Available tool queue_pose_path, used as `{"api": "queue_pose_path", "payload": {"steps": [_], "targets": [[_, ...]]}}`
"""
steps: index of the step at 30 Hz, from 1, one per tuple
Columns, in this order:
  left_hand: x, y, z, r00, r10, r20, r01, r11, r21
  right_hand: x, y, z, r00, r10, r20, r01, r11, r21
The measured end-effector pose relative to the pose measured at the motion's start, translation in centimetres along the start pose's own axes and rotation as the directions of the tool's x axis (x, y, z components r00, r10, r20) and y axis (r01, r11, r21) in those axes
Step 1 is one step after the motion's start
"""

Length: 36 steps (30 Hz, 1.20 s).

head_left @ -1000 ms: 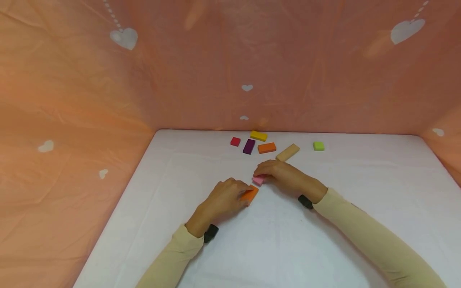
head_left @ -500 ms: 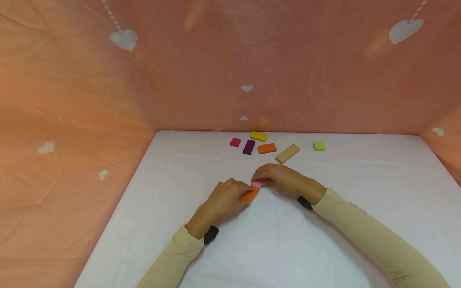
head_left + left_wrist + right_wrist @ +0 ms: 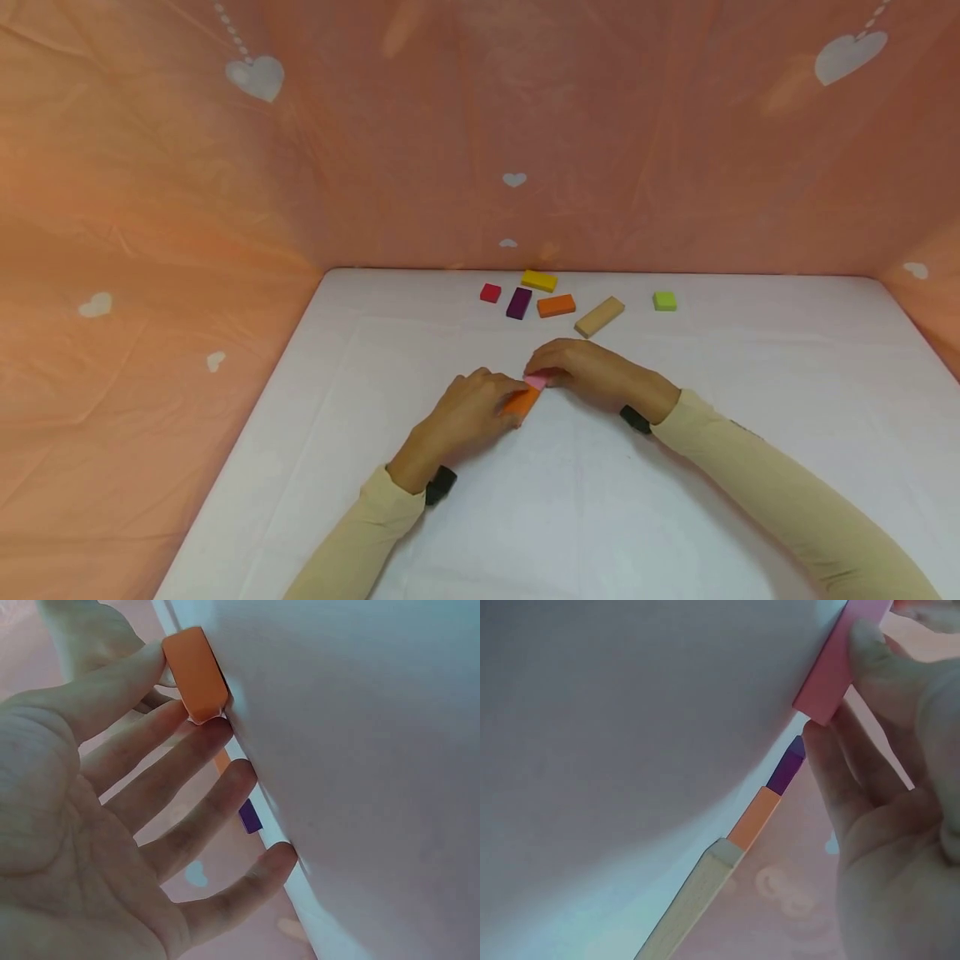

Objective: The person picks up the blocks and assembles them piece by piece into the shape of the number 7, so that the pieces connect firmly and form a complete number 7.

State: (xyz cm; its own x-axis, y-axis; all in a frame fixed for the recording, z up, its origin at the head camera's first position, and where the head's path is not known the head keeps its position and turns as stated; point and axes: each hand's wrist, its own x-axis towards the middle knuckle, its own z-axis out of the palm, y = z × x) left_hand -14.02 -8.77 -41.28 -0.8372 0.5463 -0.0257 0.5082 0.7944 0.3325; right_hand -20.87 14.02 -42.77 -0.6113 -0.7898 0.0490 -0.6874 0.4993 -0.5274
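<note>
Near the middle of the white table, my left hand [image 3: 474, 410] pinches an orange block [image 3: 523, 404] between thumb and forefinger. In the left wrist view that orange block [image 3: 196, 673] sits at the fingertips, the other fingers spread along the tabletop. My right hand [image 3: 581, 367] holds a pink block [image 3: 535, 381] at the orange block's far end, the two ends meeting in the head view. The right wrist view has the pink block [image 3: 832, 679] lying low on the table between thumb and fingers.
Beyond the hands lie a red block [image 3: 491, 293], a purple block [image 3: 518, 303], a yellow block [image 3: 539, 281], another orange block [image 3: 557, 306], a plain wooden block [image 3: 599, 317] and a green block [image 3: 664, 301]. A peach cloth [image 3: 420, 167] with hearts rises behind the table [image 3: 675, 517].
My right hand has brought the pink block toward me and slightly left, from a small gap to against the orange block's end. The left hand stays in place with the orange block.
</note>
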Motion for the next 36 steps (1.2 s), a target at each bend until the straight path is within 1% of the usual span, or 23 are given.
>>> {"api": "queue_pose_path", "payload": {"steps": [8,12,19,24,30,33,36], "targets": [[-0.1,0.2,-0.3,0.998,-0.025,0.064,0.021,0.998,0.065,0.0,-0.2,-0.1,1.000,0.006,0.019,-0.006,1.000,0.001],[-0.2,0.3,-0.4,0.995,-0.048,0.088,0.042,0.997,0.062,0.1,-0.2,-0.3,1.000,0.015,0.020,-0.015,1.000,-0.001],[-0.2,0.1,-0.2,0.995,-0.050,0.085,0.046,0.998,0.047,0.0,0.2,-0.5,1.000,0.003,-0.024,-0.004,0.998,-0.069],[-0.1,0.0,-0.1,0.995,-0.036,0.092,0.032,0.998,0.053,-0.1,-0.1,-0.5,0.999,0.024,-0.021,-0.025,0.998,-0.058],[0.0,0.0,0.0,0.993,-0.032,0.111,0.025,0.997,0.070,-0.2,-0.3,-0.6,1.000,0.007,-0.015,-0.007,0.998,-0.055],[0.0,0.0,0.0,0.993,-0.032,0.112,0.024,0.997,0.068,-0.1,0.2,-0.8,1.000,0.018,-0.010,-0.019,0.996,-0.083],[0.0,0.0,0.0,0.993,-0.031,0.116,0.023,0.998,0.064,-0.2,0.9,-1.4,0.998,0.062,-0.011,-0.062,0.993,-0.101]]}}
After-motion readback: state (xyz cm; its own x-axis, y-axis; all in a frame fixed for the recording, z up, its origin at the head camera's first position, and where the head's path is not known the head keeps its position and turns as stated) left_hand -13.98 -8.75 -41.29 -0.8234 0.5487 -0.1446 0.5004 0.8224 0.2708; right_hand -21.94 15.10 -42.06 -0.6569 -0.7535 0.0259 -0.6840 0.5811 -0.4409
